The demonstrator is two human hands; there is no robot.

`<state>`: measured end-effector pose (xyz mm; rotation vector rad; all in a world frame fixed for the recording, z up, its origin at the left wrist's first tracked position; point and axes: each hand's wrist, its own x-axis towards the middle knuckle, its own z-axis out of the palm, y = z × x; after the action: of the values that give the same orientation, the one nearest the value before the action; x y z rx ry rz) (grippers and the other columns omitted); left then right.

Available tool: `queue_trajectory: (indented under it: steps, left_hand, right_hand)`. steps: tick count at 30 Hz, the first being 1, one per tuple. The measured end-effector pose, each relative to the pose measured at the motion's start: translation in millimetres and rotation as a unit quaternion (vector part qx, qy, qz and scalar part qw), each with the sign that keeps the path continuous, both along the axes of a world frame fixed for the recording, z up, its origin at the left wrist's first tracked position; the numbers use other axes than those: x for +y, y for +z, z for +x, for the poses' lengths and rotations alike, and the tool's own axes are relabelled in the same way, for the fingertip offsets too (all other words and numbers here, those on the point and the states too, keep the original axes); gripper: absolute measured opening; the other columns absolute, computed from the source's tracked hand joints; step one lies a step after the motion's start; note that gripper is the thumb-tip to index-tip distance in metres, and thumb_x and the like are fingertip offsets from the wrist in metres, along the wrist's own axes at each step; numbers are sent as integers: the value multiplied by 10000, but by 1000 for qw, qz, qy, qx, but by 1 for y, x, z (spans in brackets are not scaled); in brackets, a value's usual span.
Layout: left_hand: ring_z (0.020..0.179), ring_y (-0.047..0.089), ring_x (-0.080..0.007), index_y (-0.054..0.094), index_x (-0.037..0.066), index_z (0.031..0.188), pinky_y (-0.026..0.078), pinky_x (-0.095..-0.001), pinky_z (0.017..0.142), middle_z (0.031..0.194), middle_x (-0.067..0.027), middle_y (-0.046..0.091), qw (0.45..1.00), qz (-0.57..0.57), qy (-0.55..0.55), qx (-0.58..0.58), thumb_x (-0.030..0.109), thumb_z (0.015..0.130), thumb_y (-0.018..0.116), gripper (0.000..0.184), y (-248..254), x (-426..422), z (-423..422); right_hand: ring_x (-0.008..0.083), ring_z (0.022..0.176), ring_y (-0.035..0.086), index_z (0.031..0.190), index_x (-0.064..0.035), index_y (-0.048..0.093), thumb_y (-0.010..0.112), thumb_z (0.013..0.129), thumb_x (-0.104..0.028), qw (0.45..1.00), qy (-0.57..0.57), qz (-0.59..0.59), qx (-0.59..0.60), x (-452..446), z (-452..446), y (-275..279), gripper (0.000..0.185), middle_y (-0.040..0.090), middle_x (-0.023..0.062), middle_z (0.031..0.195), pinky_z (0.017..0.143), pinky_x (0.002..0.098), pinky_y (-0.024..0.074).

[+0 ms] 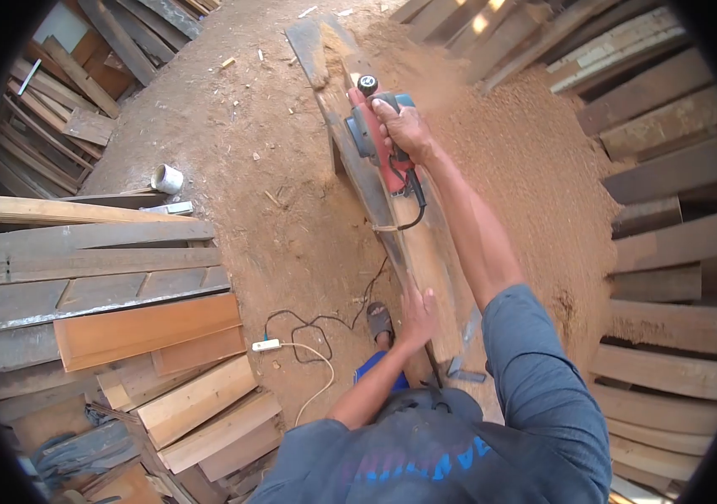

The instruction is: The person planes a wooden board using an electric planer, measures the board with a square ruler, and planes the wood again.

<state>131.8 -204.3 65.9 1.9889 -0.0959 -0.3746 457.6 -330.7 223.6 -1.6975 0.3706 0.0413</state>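
Nearest, the left hand point(419, 317) lies on the pale board point(427, 252), by the left edge of the narrow surface point(301, 40) under it; its fingers are extended without gripping, the thumb apart. The board runs lengthwise along the surface, its near end toward the person's waist. Farther along, the right hand point(402, 133) has its fingers clamped around the handle of a red power planer point(388, 170), which sits over the far part of the board. The step in hand looks like planing the upper face; the next move seems to call for level pressure along the grain, with the cord point(415, 212) kept clear.

The board is long, straight and light brown; the surface is grey, weathered wood. The planer has 1 round black knob point(367, 84) in front. Beyond, loose shavings point(336, 40) lie toward the surface's far end, and fine sawdust point(535, 185) covers the floor off its right edge.
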Motion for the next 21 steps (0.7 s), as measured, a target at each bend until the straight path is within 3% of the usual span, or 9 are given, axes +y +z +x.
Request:
queue_trajectory:
  steps: [4,7,10,11,13,17,21]
  left_hand:
    - [1346,430,-520,202,-80,1585,306,-535,1170,1483,-378,420,992,-5,-128,13,312,1031,514,748,23,41,-44]
    - [1309,482,-490,354,-38,1548,357,-514,1142,1426,-345,505,979,10,-204,17,338,1004,576,697,-7,74,-102]
    - [1270,545,-452,532,-8,1437,413,-502,1104,1358,-295,591,959,5,-266,97,369,987,604,592,-48,107,-150]
    - [1272,554,-442,560,0,1410,423,-496,1099,1352,-283,604,957,36,-270,95,375,984,609,570,-60,119,-165]
    - [1277,573,-421,618,17,1357,443,-485,1090,1341,-259,629,951,101,-278,89,387,978,619,530,-76,137,-186]
    - [1290,581,-414,624,44,1363,450,-474,1097,1336,-273,635,944,134,-243,178,383,978,614,512,-73,156,-199]
    - [1237,621,-418,621,70,1374,471,-471,1076,1295,-267,662,940,165,-197,223,380,976,615,505,-62,161,-197]
  right_hand:
    - [80,571,566,1137,-72,712,605,1020,-417,999,-4,-33,41,4,-107,15,380,596,-18,693,533,281,482]
    - [81,560,561,1216,-54,680,590,1026,-411,997,10,-12,80,8,-203,15,414,580,-22,665,527,291,474]
    - [98,531,552,1293,-50,624,575,1026,-380,997,12,-2,78,12,-318,-11,428,565,-26,642,497,309,455]
    - [179,665,620,1450,-18,443,586,999,-399,994,47,-33,98,12,-358,-3,607,628,72,782,625,363,502]
    - [302,901,690,1609,7,257,601,968,-393,984,90,-29,150,11,-431,22,831,691,209,1005,827,433,539]
    - [418,1203,629,1617,-27,262,622,956,-345,991,76,-20,105,21,-539,-10,817,644,307,1256,1031,458,477]
    - [438,1208,629,1615,-29,268,623,958,-360,993,64,-40,86,27,-514,-7,817,634,315,1281,1044,460,476]
